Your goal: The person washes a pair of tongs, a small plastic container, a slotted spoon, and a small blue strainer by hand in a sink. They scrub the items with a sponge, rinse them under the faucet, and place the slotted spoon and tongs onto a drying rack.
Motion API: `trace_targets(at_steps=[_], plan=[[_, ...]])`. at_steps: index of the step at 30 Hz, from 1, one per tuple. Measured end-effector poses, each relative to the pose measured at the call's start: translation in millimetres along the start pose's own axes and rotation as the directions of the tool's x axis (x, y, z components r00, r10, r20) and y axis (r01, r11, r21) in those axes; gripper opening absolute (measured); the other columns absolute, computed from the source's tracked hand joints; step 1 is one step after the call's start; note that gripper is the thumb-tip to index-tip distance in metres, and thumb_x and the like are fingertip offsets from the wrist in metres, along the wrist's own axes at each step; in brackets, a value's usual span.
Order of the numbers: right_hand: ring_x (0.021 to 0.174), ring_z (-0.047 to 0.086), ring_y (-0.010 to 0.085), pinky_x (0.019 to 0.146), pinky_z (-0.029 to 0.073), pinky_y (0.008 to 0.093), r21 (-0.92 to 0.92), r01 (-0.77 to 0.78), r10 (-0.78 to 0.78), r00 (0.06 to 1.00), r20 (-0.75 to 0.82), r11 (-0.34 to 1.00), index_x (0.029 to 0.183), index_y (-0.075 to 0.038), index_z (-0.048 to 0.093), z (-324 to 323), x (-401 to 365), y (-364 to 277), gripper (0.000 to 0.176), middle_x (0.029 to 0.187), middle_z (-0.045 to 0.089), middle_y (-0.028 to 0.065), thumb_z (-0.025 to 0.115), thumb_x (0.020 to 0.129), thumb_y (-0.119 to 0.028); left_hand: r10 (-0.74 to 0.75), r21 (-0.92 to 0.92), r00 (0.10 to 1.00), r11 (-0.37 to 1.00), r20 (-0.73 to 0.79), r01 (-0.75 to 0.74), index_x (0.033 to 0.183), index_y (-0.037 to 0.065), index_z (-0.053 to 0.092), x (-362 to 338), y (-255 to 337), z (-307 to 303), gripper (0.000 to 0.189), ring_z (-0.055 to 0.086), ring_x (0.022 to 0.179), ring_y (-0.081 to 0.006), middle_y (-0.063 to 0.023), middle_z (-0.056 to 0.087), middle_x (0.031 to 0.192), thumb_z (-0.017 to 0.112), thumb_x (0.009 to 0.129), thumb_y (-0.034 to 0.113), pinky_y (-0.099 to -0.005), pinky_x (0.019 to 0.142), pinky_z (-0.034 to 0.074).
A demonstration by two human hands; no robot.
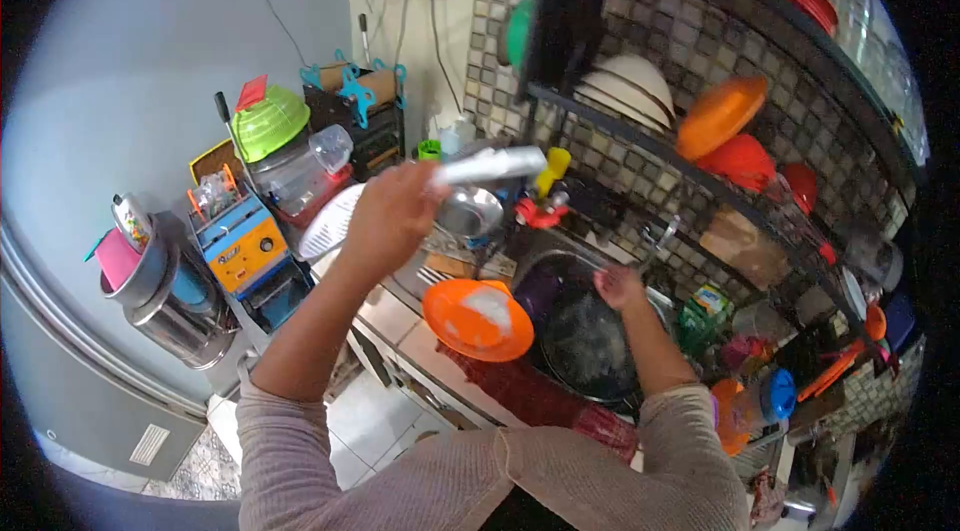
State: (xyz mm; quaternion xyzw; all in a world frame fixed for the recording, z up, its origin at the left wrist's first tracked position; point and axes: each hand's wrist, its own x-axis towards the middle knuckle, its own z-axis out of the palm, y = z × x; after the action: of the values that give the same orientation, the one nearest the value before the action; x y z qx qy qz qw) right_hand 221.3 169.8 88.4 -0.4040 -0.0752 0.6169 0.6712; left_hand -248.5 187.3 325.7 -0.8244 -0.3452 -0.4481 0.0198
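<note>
My left hand (392,216) is raised left of the sink, its fingers closed on a long white object (492,166), blurred and seen nearly edge-on. My right hand (620,287) hangs over the right part of the dark sink (548,331), close to the faucet (664,231); its fingers are small and blurred. Inside the sink is a round dark basin (590,346) with cloudy water. An orange plate (445,321) with white suds on it rests at the sink's left edge. Beyond it a metal bowl (470,213) sits on the counter.
Above the sink, a black dish rack (640,136) holds white plates, an orange plate (725,116) and red dishes. Bottles and a blue-lidded container (778,395) stand at the right. A blue appliance (240,249) and a green basket (272,123) are at the left.
</note>
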Motion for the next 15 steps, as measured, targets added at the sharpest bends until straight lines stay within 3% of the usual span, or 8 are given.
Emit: trace_targets(at_steps=[1, 2, 5, 7, 8, 9, 11, 15], plan=[[0.077, 0.058, 0.0275, 0.063, 0.054, 0.0351, 0.141, 0.119, -0.121, 0.993, 0.002, 0.983, 0.094, 0.003, 0.053, -51, 42, -4, 0.032, 0.086, 0.057, 0.0142, 0.053, 0.089, -0.028, -0.111, -0.241, 0.994, 0.964, 0.017, 0.112, 0.101, 0.002, 0.053, 8, -8, -22, 0.029, 0.055, 0.081, -0.0329, -0.0173, 0.055, 0.086, 0.041, 0.095, 0.028, -0.0394, 0.074, 0.043], [0.071, 0.058, 0.0266, 0.059, 0.055, 0.0336, 0.058, 0.350, -0.310, 0.886, -0.345, 0.935, 0.086, 0.003, 0.056, -21, 27, -1, 0.027, 0.078, 0.058, 0.0098, 0.054, 0.089, -0.023, -0.177, -0.319, 0.984, 0.931, 0.025, 0.176, 0.102, 0.002, 0.052, 17, -24, -36, 0.032, 0.054, 0.081, -0.0301, -0.0167, 0.054, 0.086, 0.038, 0.096, 0.029, -0.0374, 0.075, 0.043], [0.068, 0.059, 0.0242, 0.064, 0.056, 0.0335, 0.192, 0.426, -0.415, 0.905, -0.096, 0.884, 0.079, 0.001, 0.058, -35, 34, -9, 0.018, 0.072, 0.058, 0.0058, 0.056, 0.087, -0.015, -0.164, -0.516, 0.984, 0.850, -0.074, 0.103, 0.107, 0.003, 0.052, 56, -82, -33, 0.038, 0.051, 0.081, -0.0203, -0.0125, 0.052, 0.084, 0.033, 0.097, 0.034, -0.0314, 0.078, 0.040], [0.067, 0.060, 0.0207, 0.069, 0.057, 0.0311, 0.267, 0.347, -0.430, 0.812, 0.394, 0.899, 0.095, 0.003, 0.058, -45, 51, -14, 0.015, 0.074, 0.060, 0.0056, 0.058, 0.085, -0.008, -0.069, -0.554, 0.993, 0.833, -0.098, 0.003, 0.111, 0.004, 0.052, 94, -98, -18, 0.039, 0.049, 0.083, -0.0169, -0.0088, 0.052, 0.084, 0.034, 0.097, 0.036, -0.0296, 0.079, 0.039], [0.067, 0.059, 0.0187, 0.069, 0.057, 0.0266, 0.165, 0.407, -0.422, 0.904, 0.069, 0.899, 0.115, 0.006, 0.049, -44, 57, -17, 0.032, 0.080, 0.060, 0.0079, 0.056, 0.087, -0.008, -0.069, -0.595, 0.996, 0.804, -0.049, 0.027, 0.114, 0.006, 0.051, 116, -103, -9, 0.043, 0.045, 0.083, -0.0148, -0.0066, 0.050, 0.091, 0.032, 0.097, 0.040, -0.0281, 0.077, 0.038], [0.067, 0.059, 0.0187, 0.069, 0.057, 0.0266, 0.169, 0.414, -0.429, 0.901, 0.063, 0.895, 0.115, 0.006, 0.049, -33, 53, -14, 0.032, 0.080, 0.060, 0.0079, 0.056, 0.087, -0.008, -0.067, -0.634, 0.998, 0.771, 0.003, 0.054, 0.117, 0.008, 0.050, 139, -105, 2, 0.046, 0.042, 0.082, -0.0128, -0.0045, 0.048, 0.097, 0.030, 0.096, 0.045, -0.0266, 0.076, 0.036], [0.067, 0.059, 0.0163, 0.068, 0.057, 0.0241, 0.158, 0.502, -0.431, 0.837, -0.337, 0.850, 0.129, 0.005, 0.036, -7, 35, -11, 0.043, 0.086, 0.060, 0.0093, 0.049, 0.090, -0.005, -0.179, -0.736, 0.979, 0.649, 0.099, 0.193, 0.113, 0.008, 0.054, 185, -106, 24, 0.054, 0.047, 0.080, -0.0156, -0.0063, 0.050, 0.082, 0.027, 0.094, 0.051, -0.0303, 0.076, 0.038], [0.069, 0.059, 0.0167, 0.067, 0.056, 0.0240, 0.146, 0.520, -0.455, 0.829, -0.325, 0.842, 0.124, 0.006, 0.040, 0, 8, -9, 0.034, 0.089, 0.058, 0.0115, 0.043, 0.092, -0.004, -0.173, -0.675, 0.963, 0.688, 0.207, 0.269, 0.112, 0.012, 0.056, 255, -93, 49, 0.058, 0.054, 0.091, -0.0238, -0.0139, 0.058, 0.094, 0.024, 0.092, 0.055, -0.0359, 0.081, 0.040]])
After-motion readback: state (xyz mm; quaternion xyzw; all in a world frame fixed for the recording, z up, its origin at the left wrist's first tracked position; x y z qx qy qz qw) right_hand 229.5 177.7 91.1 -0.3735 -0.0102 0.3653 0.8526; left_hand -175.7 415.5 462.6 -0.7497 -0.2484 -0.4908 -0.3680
